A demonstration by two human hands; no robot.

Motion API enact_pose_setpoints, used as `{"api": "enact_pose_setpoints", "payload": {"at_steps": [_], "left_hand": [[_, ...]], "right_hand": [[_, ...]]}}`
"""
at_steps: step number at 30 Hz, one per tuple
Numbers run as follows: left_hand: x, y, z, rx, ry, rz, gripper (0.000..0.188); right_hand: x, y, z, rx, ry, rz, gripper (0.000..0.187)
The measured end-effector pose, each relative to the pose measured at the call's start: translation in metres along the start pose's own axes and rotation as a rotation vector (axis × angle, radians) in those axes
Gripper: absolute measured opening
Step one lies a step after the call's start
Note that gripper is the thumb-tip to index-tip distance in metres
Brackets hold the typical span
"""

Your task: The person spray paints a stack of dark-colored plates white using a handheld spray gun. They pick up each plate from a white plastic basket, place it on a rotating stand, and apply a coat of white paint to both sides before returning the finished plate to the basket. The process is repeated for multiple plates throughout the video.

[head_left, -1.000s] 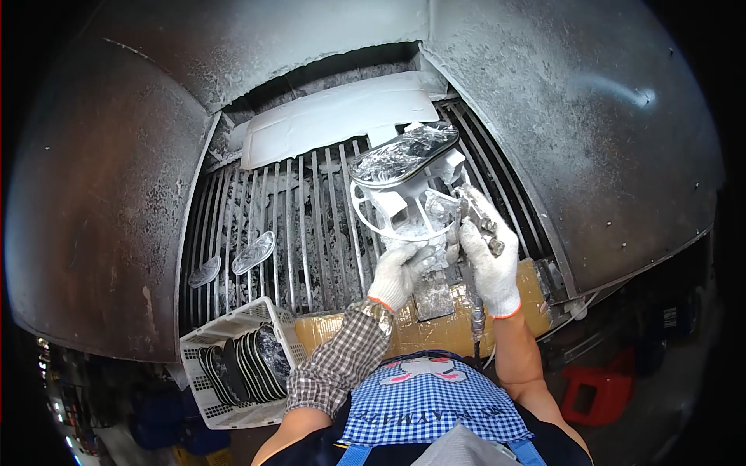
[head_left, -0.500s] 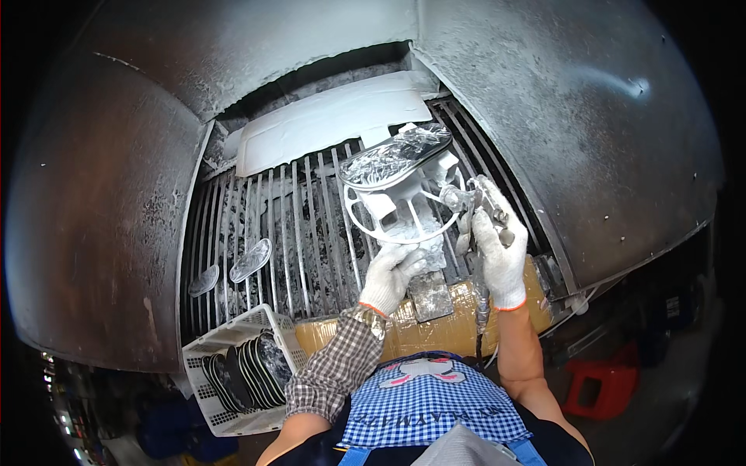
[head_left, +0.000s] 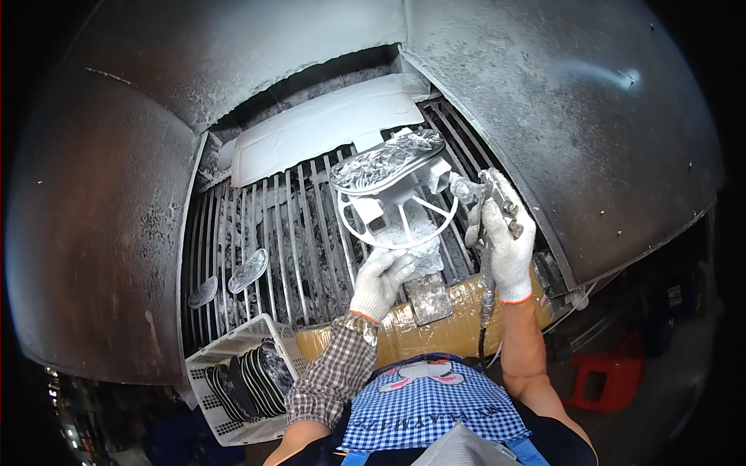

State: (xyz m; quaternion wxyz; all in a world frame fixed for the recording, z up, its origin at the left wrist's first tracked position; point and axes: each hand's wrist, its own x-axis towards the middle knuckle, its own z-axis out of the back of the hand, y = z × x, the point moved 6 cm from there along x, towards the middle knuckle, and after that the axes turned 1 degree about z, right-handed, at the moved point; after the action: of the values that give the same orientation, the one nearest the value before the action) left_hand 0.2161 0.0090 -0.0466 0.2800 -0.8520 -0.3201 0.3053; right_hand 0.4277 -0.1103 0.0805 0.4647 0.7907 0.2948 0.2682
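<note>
My right hand [head_left: 510,248], in a white glove, is closed around a powder-coated spray gun [head_left: 474,190] with its nozzle toward the stand. In front of me is a white spoked ring [head_left: 402,219], a wheel-like stand with white blocks. On top lies a long oval dark plate [head_left: 388,161] with rounded ends, a pale rim and crinkled shiny film over its face. At the ring's near edge, my gloved left hand [head_left: 379,281] has its fingers bent in at the rim; the glove partly hides their grip. A hose runs down from the gun past my right wrist.
Metal bars [head_left: 287,241] form a dusty grate inside tall metal booth walls [head_left: 559,140]. A white sheet [head_left: 326,128] covers its far part. Two small oval film pieces [head_left: 249,271] lie left. A white basket [head_left: 203,359] holds several dark plates. Tape-wrapped padding [head_left: 373,346] edges the front.
The gun and my right hand have shifted slightly right. The plate's left end and the ring have turned or tilted a little, and my left hand sits slightly lower and further left.
</note>
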Motion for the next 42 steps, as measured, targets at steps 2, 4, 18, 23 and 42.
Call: {"api": "enact_pose_setpoints", "payload": {"at_steps": [2,4,18,23,42], "left_hand": [[0.0,-0.002,0.003,-0.004,-0.003,-0.006,0.041],[-0.001,-0.004,0.004,-0.006,-0.001,-0.018,0.042],[0.002,-0.026,0.038,-0.015,-0.071,-0.077,0.034],[0.005,-0.04,0.043,0.006,-0.087,-0.106,0.037],[0.008,-0.01,0.029,-0.037,-0.104,-0.061,0.035]], "right_hand": [[0.002,-0.001,0.004,0.008,-0.025,0.005,0.053],[0.002,0.002,0.006,0.021,-0.039,-0.004,0.052],[-0.022,0.007,0.001,-0.033,0.004,0.019,0.05],[-0.018,0.009,0.011,-0.002,-0.053,0.021,0.051],[-0.043,0.025,0.024,0.041,-0.106,-0.054,0.049]]}}
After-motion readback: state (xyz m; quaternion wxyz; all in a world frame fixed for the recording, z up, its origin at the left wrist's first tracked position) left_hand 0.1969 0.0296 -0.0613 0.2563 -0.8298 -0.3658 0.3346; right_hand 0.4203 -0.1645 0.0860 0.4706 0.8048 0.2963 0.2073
